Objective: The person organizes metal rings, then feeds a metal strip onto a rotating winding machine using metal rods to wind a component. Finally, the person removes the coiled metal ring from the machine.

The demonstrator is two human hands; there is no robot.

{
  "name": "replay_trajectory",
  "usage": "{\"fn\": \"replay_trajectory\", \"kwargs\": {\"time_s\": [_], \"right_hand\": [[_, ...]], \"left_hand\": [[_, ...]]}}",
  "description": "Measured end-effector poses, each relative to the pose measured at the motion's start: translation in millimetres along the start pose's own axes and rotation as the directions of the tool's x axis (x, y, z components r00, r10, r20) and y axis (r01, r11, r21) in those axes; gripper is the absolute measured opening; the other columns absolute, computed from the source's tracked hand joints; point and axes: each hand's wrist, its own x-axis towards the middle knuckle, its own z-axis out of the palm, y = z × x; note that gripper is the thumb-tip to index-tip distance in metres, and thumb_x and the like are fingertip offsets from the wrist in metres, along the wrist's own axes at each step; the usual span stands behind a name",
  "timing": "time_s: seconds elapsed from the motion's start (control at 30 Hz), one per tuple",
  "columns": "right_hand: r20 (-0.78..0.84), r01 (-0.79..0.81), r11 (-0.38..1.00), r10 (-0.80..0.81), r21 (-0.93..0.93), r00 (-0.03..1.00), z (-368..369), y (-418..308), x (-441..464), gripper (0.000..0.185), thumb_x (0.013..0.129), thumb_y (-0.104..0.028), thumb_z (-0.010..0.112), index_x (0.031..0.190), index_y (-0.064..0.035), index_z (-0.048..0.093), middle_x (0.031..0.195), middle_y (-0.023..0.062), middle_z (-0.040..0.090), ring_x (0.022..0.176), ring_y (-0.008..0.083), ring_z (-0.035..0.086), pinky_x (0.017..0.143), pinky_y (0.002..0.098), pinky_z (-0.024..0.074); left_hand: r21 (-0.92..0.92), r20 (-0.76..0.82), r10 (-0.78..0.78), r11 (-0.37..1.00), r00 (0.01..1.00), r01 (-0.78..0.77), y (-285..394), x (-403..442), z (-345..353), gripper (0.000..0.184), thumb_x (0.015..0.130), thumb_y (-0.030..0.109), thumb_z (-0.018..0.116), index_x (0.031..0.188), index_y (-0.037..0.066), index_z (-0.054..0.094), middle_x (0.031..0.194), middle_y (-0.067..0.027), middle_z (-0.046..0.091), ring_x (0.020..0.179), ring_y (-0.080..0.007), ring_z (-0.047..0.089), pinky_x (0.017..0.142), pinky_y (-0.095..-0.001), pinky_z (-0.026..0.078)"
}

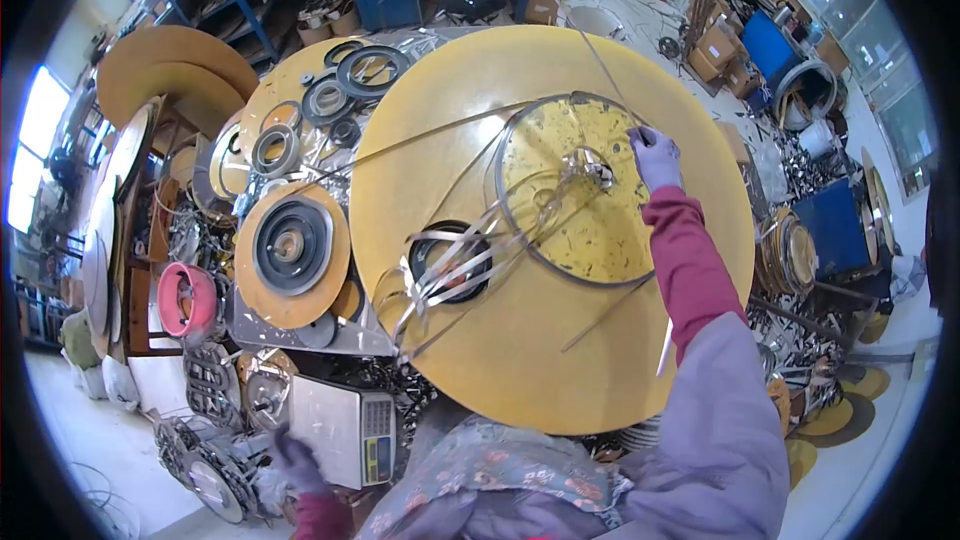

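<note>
My right hand (657, 158), in a light purple glove, is closed at the right rim of a round yellow metal-edged disc (612, 225). Its fingers pinch a thin metal strip (597, 58) that runs up towards the back of the room. The disc lies on a much larger yellow round board (570, 360). A tangle of shiny metal strips (440, 275) crosses the board's left part, partly over a black ring (470, 292). Low on the left, my left hand (296, 458), gloved and smeared by motion, hangs beside a weighing scale (335, 430); its fingers are unclear.
Several dark rings (372, 70) and a stepped black wheel on an orange disc (292, 245) lie left of the board. A pink bucket-like ring (187, 298) stands further left. Metal scraps (815, 175) and cardboard boxes (718, 45) crowd the right side.
</note>
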Motion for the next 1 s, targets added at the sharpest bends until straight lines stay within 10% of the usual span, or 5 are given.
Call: {"fn": "replay_trajectory", "kwargs": {"time_s": [0.03, 0.07, 0.3, 0.6, 1.0], "right_hand": [[0.045, -0.042, 0.998, 0.04, 0.051, 0.998, 9.8, 2.6, 18.3, 0.025, 0.077, -0.026, 0.062, 0.09, -0.0047, 0.067, 0.082, 0.0133, 0.066, 0.077, 0.0265, 0.064, 0.071, 0.034, 0.048], [0.093, -0.088, 0.991, 0.079, 0.1, 0.992, 20.6, 3.5, 33.3, 0.025, 0.077, -0.026, 0.063, 0.09, -0.0049, 0.067, 0.083, 0.0129, 0.066, 0.077, 0.0258, 0.064, 0.071, 0.0338, 0.0482], [0.116, 0.086, 0.994, -0.093, 0.069, 0.989, 142.2, 26.2, 115.6, 0.038, 0.071, -0.027, 0.069, 0.101, -0.0046, 0.065, 0.096, 0.0114, 0.067, 0.087, 0.0239, 0.064, 0.081, 0.0316, 0.0475], [0.176, 0.123, 0.948, -0.073, -0.295, 0.982, 172.4, 40.8, 121.0, 0.02, 0.074, -0.024, 0.062, 0.084, -0.0059, 0.063, 0.083, 0.0167, 0.064, 0.08, 0.033, 0.061, 0.072, 0.0404, 0.0475], [-0.001, -0.006, 0.96, 0.006, -0.281, 1.0, 111.3, 82.7, 113.0, 0.024, 0.077, -0.024, 0.055, 0.09, -0.0065, 0.065, 0.085, 0.0159, 0.064, 0.078, 0.0304, 0.062, 0.072, 0.0364, 0.0478]], "left_hand": [[0.706, -0.291, -0.027, 0.668, 0.956, 0.234, -1.6, 3.6, -28.5, 0.026, 0.088, 0.019, 0.047, 0.109, 0.007, 0.057, 0.073, -0.0046, 0.06, 0.062, -0.0171, 0.056, 0.057, -0.0309, 0.047], [0.053, -0.477, -0.257, 0.946, 0.841, 0.319, -89.0, 21.0, -74.3, 0.032, 0.086, 0.027, 0.053, 0.109, 0.006, 0.058, 0.084, -0.006, 0.063, 0.067, -0.0217, 0.059, 0.063, -0.0352, 0.049], [0.199, -0.537, -0.221, 0.904, 0.814, 0.378, -78.4, -32.0, -50.0, 0.028, 0.085, 0.018, 0.055, 0.108, 0.004, 0.057, 0.088, -0.0054, 0.062, 0.069, -0.0183, 0.058, 0.061, -0.0309, 0.048], [0.246, 0.219, -0.164, 0.963, 0.962, 0.108, 56.6, -22.6, 116.6, 0.023, 0.083, -0.001, 0.052, 0.106, 0.0, 0.056, 0.108, -0.01, 0.056, 0.089, -0.0147, 0.057, 0.072, -0.0268, 0.05], [-0.098, 0.787, 0.46, 0.75, 0.411, -0.654, 142.6, -34.3, 387.2, 0.029, 0.07, 0.0, 0.061, 0.098, 0.006, 0.056, 0.124, -0.0235, 0.039, 0.103, -0.0373, 0.05, 0.083, -0.0407, 0.045]]}}
